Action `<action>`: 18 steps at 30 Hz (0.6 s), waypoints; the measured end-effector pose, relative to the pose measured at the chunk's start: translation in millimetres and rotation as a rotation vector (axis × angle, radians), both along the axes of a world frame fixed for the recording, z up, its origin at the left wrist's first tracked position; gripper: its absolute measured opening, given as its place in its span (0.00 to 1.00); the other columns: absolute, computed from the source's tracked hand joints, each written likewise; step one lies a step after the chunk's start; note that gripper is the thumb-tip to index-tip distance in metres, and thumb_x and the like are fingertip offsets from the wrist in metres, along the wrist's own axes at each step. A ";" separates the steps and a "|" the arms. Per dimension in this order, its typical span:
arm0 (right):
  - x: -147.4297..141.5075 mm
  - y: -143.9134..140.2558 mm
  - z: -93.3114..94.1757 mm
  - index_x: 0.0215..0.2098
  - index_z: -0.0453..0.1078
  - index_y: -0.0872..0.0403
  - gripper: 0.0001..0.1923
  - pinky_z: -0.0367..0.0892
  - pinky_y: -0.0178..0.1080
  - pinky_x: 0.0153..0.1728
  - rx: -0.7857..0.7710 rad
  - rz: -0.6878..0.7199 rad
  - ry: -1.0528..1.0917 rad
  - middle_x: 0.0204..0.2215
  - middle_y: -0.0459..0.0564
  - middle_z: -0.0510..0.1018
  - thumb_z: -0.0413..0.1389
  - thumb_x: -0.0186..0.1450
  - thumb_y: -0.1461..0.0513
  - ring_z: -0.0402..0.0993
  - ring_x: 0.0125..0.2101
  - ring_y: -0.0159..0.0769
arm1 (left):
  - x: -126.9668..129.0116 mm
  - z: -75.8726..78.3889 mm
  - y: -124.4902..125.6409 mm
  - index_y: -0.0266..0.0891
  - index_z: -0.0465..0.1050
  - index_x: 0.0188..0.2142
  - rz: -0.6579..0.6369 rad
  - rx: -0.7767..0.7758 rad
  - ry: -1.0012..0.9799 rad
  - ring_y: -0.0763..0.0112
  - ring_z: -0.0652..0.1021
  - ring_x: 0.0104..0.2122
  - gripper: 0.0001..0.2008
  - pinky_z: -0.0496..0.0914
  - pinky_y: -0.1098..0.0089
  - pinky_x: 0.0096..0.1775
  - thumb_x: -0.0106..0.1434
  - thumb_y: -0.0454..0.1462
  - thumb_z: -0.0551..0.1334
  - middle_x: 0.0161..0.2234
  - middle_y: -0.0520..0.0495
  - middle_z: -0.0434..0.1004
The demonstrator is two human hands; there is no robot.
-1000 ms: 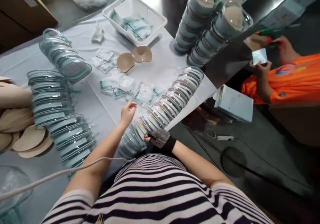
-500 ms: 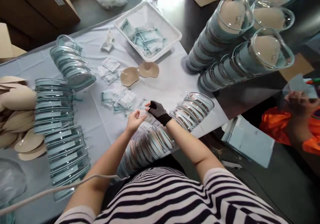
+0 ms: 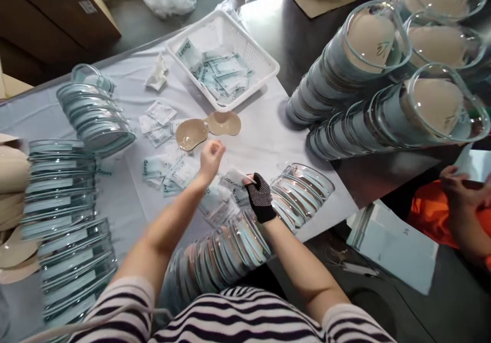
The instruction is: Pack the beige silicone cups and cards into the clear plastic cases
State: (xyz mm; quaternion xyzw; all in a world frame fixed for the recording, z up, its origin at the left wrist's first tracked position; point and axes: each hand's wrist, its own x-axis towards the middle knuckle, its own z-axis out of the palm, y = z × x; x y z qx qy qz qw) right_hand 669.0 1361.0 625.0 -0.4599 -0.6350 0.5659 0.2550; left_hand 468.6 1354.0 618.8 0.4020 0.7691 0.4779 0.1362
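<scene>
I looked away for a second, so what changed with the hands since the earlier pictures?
The gloved right hand left the row of clear trays and now pinches a packet. The bare left hand rose toward the beige cups. Tray stacks and basket stayed.

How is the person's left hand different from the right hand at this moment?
The left hand is bare, while the right hand wears a black dotted glove. The left hand is raised over the loose packets and appears to hold nothing; the right hand pinches one packet in its fingers, beside the row of clear plastic shells. Both are over the white table cover.
</scene>
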 end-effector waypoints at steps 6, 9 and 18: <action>54.2 9.9 7.1 0.27 0.69 0.51 0.12 0.69 0.39 0.32 0.097 0.054 -0.117 0.24 0.46 0.75 0.58 0.60 0.51 0.72 0.27 0.38 | -100.5 10.9 90.2 0.36 0.74 0.47 -0.026 -0.578 0.429 0.46 0.73 0.54 0.17 0.51 0.45 0.63 0.57 0.37 0.65 0.44 0.35 0.78; 67.6 14.6 12.4 0.26 0.70 0.51 0.13 0.72 0.43 0.40 0.215 0.069 -0.127 0.31 0.51 0.79 0.58 0.61 0.52 0.75 0.35 0.41 | -89.9 22.4 62.0 0.38 0.78 0.39 -0.199 -0.584 0.522 0.51 0.77 0.47 0.10 0.54 0.50 0.62 0.61 0.35 0.59 0.38 0.39 0.80; -26.6 23.6 79.9 0.31 0.71 0.56 0.12 0.71 0.49 0.52 0.639 0.142 -0.028 0.38 0.51 0.78 0.59 0.65 0.54 0.76 0.45 0.39 | 8.8 96.5 -108.6 0.36 0.71 0.26 -0.349 -0.097 -0.034 0.69 0.74 0.30 0.22 0.70 0.68 0.39 0.69 0.49 0.55 0.23 0.51 0.68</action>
